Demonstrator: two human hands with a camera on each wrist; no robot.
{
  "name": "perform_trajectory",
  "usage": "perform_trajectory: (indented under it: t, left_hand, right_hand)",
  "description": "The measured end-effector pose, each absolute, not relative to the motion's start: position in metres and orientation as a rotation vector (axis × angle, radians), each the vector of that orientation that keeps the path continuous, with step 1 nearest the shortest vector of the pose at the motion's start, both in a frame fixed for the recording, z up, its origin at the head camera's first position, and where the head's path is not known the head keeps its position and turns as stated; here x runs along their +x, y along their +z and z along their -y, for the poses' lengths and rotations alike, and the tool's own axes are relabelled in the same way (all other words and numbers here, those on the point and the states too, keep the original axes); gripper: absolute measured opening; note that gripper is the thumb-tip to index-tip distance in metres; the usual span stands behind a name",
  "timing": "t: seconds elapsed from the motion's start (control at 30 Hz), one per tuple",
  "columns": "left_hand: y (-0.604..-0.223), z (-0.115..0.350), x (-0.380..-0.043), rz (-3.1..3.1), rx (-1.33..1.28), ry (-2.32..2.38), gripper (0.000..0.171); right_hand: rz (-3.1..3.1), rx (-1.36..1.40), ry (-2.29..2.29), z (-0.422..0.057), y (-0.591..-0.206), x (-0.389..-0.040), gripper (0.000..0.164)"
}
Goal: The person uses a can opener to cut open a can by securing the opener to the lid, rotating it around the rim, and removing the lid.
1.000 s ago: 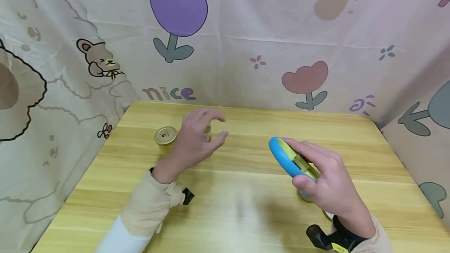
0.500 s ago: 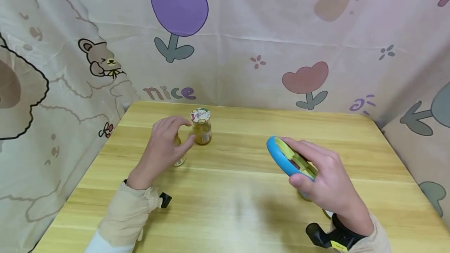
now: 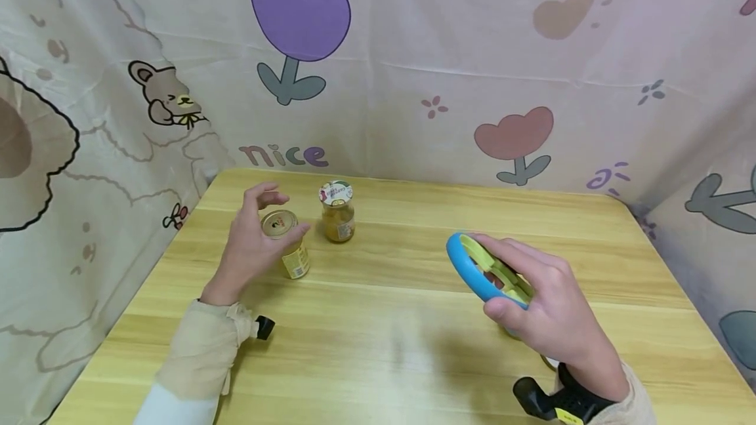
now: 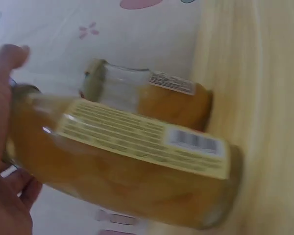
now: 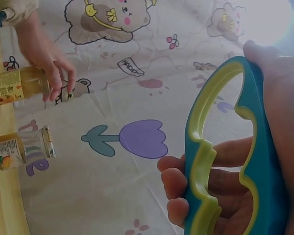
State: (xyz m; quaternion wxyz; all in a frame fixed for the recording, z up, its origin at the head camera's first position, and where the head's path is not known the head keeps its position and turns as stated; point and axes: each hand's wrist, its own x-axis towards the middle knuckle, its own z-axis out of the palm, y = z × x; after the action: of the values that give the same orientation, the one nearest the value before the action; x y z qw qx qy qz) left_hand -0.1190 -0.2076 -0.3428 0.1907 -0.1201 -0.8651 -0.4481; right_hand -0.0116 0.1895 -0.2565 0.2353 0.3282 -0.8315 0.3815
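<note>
My left hand (image 3: 251, 241) is around the top of a tall jar with a gold lid (image 3: 279, 222), thumb and fingers spread at either side of the lid. Orange-yellow contents and a yellow barcode label (image 4: 147, 139) show on this jar in the left wrist view. Just right of it stands a shorter jar (image 3: 338, 212) with a patterned white lid, partly filled with something orange. On the right, my right hand (image 3: 549, 300) grips a blue jar opener (image 3: 469, 271) with a stepped green inner edge, held up above the table.
A wooden table (image 3: 378, 346) carries the jars. Under my right hand, a round rim (image 3: 550, 361) peeks out, mostly hidden. A printed cloth (image 3: 401, 51) hangs behind the table and along its sides.
My left hand has moved left from the shorter jar to the gold-lidded one, uncovering the shorter jar. My right hand with the jar opener has barely shifted.
</note>
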Motion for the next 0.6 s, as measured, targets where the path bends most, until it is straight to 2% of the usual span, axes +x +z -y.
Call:
perform_trajectory:
  t: [0.27,0.5,0.6]
  left_hand:
    - [-0.378,0.210,-0.124,2.145,-0.524,-1.876,0.075]
    - [-0.394,0.205,-0.126,2.103,-0.481,-1.983,0.036]
    - [-0.396,0.203,-0.127,2.078,-0.468,-1.965,0.030]
  right_hand:
    - [2.278,0.887,1.054,-0.192,-0.257,-0.008,0.064]
    - [2.269,0.900,1.047,-0.192,-0.255,-0.008,0.066]
    - [2.267,0.916,1.040,-0.192,-0.253,-0.008,0.067]
